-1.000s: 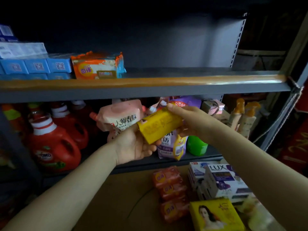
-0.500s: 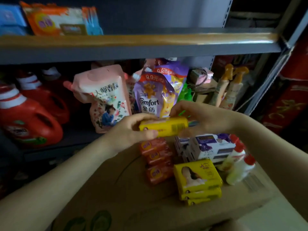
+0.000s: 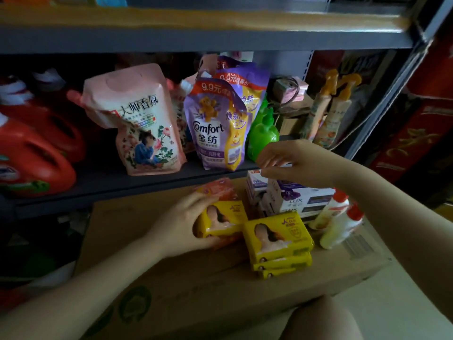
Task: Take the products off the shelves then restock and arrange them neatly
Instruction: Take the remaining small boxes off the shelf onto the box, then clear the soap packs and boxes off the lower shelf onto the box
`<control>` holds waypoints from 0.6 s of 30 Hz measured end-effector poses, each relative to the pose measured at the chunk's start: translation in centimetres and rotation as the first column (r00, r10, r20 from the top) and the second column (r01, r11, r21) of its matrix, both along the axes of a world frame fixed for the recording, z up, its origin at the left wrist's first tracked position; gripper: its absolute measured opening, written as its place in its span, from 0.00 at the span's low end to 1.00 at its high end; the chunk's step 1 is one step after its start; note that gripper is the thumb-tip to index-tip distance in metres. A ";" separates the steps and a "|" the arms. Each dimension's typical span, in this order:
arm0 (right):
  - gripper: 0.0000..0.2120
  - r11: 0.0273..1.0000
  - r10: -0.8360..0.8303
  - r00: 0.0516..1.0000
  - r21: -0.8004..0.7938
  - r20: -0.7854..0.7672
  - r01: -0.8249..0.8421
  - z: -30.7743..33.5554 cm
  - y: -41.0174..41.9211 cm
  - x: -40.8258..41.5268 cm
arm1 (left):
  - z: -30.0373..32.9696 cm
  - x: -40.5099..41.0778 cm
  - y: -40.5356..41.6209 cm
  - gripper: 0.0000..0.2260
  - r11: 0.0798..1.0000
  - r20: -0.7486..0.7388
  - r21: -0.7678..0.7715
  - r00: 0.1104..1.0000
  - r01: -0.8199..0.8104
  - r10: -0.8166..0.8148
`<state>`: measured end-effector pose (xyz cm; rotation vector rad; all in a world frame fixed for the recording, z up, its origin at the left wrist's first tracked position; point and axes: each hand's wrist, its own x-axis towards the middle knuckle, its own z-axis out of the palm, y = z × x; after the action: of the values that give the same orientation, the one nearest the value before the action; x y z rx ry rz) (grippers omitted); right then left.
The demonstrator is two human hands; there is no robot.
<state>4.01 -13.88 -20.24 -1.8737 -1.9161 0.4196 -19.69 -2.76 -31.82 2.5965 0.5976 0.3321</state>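
Yellow soap pack (image 3: 224,218) on cardboard box (image 3: 137,217)

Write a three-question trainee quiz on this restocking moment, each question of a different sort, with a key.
1. True or false: the left hand grips a yellow soap pack that lies on the orange packs.
2. Multiple choice: where is the right hand?
A. gripping a white bottle
B. above the Lux boxes, holding nothing
C. on the green bottle
3. Fill in: the stack of yellow soap packs rests on a ____ box.

Key: 1 true; 2 B; 3 cardboard.
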 end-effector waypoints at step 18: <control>0.05 0.964 0.093 0.994 0.244 0.064 -0.106 3.5 8.0 -5.8 | 7.0 -1.8 5.7 0.22 0.913 0.268 0.405 0.961 -0.045 -0.072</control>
<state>-1.75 -5.90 -16.69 -1.6475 -2.0004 0.1533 -21.46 2.99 -24.84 2.8661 0.4451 0.8867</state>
